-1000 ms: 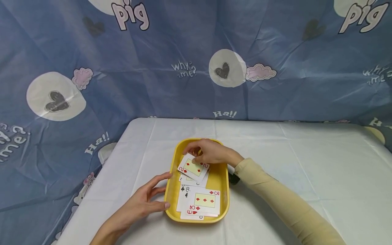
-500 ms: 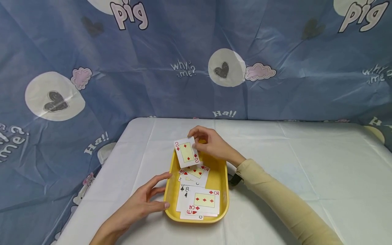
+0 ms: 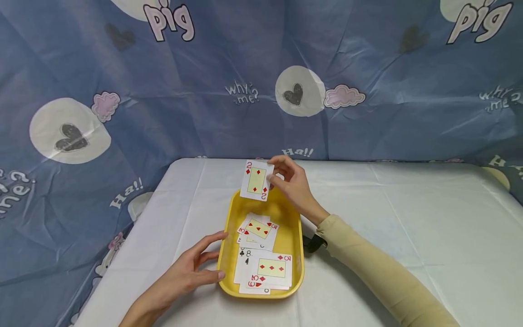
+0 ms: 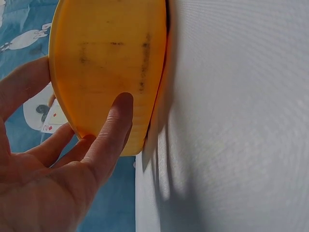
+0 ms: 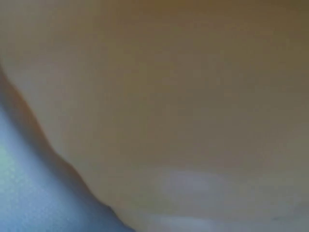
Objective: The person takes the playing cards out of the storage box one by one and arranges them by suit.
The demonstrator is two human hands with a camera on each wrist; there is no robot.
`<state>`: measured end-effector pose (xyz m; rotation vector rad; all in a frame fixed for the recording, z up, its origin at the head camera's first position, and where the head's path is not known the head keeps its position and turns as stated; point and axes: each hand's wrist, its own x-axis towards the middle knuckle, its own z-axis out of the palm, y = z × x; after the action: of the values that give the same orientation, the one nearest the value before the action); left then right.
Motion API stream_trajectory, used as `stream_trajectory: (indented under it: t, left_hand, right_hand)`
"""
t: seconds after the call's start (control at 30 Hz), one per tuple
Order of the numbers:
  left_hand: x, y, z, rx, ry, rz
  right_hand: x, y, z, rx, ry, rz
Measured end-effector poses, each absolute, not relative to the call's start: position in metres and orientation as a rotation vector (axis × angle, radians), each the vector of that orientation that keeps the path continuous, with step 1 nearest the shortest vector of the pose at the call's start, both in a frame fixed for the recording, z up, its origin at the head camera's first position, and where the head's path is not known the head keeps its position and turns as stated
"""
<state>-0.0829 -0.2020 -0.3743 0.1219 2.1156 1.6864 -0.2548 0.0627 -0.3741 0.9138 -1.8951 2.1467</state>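
A two of diamonds playing card is held up at the far end of the yellow tray; my right hand pinches it by its right edge. Several face-up cards lie in the tray: a three of hearts tops the middle group, and a three of diamonds tops the nearer one. My left hand touches the tray's left side with spread, relaxed fingers. In the left wrist view those fingertips rest against the tray's outer wall. A blurred close surface fills most of the right wrist view.
The tray stands on a table with a white cloth. Behind the table hangs a blue printed curtain. A small black object shows beside the tray's right side, under the right wrist.
My right hand has lifted the two of diamonds off the middle group and moved it away to the tray's far end, uncovering the three of hearts. The left hand has stayed at the tray.
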Motion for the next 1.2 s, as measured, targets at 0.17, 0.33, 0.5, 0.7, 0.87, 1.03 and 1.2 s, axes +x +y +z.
stream_trajectory:
  t: [0.17, 0.33, 0.5, 0.7, 0.87, 1.03, 1.2]
  left_hand:
    - [-0.083, -0.202, -0.375, 0.132, 2.103, 1.698]
    - [-0.083, -0.203, -0.374, 0.115, 2.126, 1.674]
    - [-0.084, -0.203, -0.373, 0.074, 2.152, 1.645]
    - [-0.086, -0.202, -0.374, 0.057, 2.154, 1.631]
    - [-0.085, -0.202, -0.375, 0.066, 2.121, 1.651]
    - [-0.085, -0.202, -0.376, 0.08, 2.101, 1.667]
    - [-0.085, -0.203, -0.377, 0.117, 2.11, 1.669]
  right_hand:
    - [-0.253, 0.071, -0.372, 0.887, -1.909, 2.173]
    - [-0.249, 0.088, -0.367, 0.826, -1.99, 2.248]
    - [-0.245, 0.11, -0.362, 0.714, -2.065, 2.338]
    - [-0.236, 0.14, -0.358, 0.567, -2.116, 2.449]
    - [-0.228, 0.167, -0.36, 0.558, -2.171, 2.464]
    - [-0.224, 0.193, -0.37, 0.6, -2.347, 2.372]
    - [-0.224, 0.212, -0.382, 0.593, -2.611, 2.174]
